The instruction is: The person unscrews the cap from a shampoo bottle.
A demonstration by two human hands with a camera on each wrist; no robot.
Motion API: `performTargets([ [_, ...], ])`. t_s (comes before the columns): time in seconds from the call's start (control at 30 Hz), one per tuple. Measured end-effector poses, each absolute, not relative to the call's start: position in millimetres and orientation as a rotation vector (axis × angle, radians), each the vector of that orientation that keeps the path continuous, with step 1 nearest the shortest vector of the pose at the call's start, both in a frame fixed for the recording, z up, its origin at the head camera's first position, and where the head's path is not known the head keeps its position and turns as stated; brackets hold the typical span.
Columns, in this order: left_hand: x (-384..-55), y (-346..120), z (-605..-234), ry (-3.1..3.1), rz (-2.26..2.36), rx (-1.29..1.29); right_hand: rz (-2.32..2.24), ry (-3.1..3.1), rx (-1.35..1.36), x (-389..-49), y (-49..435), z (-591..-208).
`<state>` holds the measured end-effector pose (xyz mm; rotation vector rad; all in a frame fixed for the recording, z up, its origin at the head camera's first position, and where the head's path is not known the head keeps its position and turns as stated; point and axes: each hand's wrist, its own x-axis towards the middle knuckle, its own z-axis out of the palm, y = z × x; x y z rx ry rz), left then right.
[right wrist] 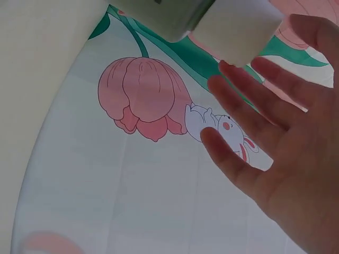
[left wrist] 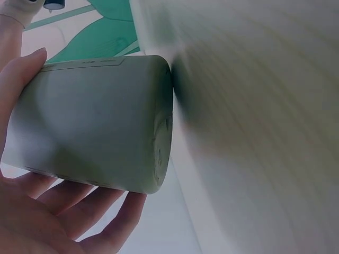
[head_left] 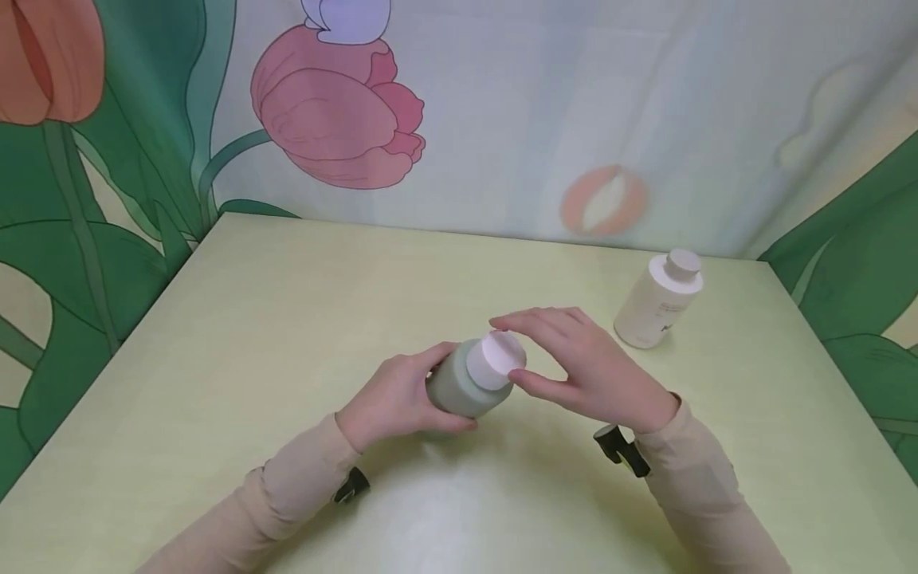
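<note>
My left hand (head_left: 405,395) grips a pale green bottle (head_left: 459,387) round its body, thumb on one side and fingers on the other. The bottle tilts to the right, its base close to the table; whether the base touches is hard to tell. A wide white cap (head_left: 495,360) tops it. Around that cap my right hand (head_left: 584,367) is spread, thumb and fingers apart and not curled tightly. In the right wrist view its fingertips are at the edge of the cap (right wrist: 238,29), with the thumb slightly off it. The left wrist view shows the green body (left wrist: 90,121) resting against the fingers.
A white bottle (head_left: 656,307) with a small cap stands on the pale yellow table (head_left: 287,319), beyond the right hand. A curtain (head_left: 502,119) printed with tulips hangs behind the table's far edge. Black wrist mounts (head_left: 622,450) sit under both sleeves.
</note>
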<state>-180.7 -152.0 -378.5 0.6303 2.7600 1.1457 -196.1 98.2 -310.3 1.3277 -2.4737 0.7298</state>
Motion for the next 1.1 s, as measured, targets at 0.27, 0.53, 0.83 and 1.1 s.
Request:
performTargets([
  [0.27,-179.5,-152.7,-377.5,2.759,1.129,0.632,0.751,-2.456,1.297,-197.4,94.2,-314.1],
  [0.53,-178.8,-153.4,-377.8,2.747,1.143,0.619,0.755,-2.444,1.319,-195.2,92.6,-314.7],
  [0.83,-176.5,-152.4,-378.5,2.723,1.164,0.583,0.745,-2.465,1.324,-198.5,90.5,-319.7],
  [1.1,-178.3,-153.0,-375.6,2.725,1.16,0.601,0.733,-2.392,1.301,-197.7,89.4,-318.9],
])
